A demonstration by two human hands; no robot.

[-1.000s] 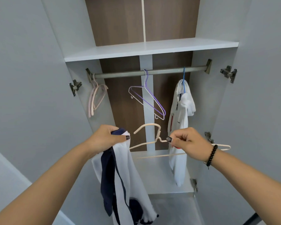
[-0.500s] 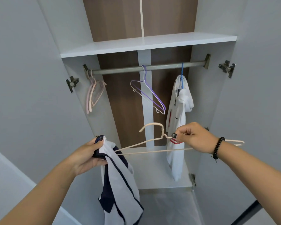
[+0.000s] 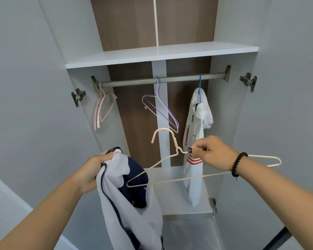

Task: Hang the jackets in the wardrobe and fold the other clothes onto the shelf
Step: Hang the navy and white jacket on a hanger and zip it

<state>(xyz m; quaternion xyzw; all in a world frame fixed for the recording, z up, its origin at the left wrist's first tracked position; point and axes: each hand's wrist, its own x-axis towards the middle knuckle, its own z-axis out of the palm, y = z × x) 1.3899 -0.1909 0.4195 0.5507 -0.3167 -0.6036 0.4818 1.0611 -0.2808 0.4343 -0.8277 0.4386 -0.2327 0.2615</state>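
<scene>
My left hand (image 3: 92, 170) grips the collar of a white and navy jacket (image 3: 126, 204) that hangs down open in front of the wardrobe. My right hand (image 3: 211, 153) pinches a cream wire hanger (image 3: 170, 181) near its neck. The hanger's left tip reaches into the jacket's opening. Above runs the grey rail (image 3: 161, 80). On the rail's right end a white jacket (image 3: 197, 141) with red stripes hangs on a blue hanger.
Pink hangers (image 3: 103, 109) hang at the rail's left end, and a purple and a white hanger (image 3: 161, 110) at its middle. A white shelf (image 3: 161, 53) sits above the rail. Both wardrobe doors (image 3: 287, 105) stand open at the sides.
My left hand has dropped lower with the jacket and spread its collar. My right hand has pushed the hanger's left tip into the jacket opening.
</scene>
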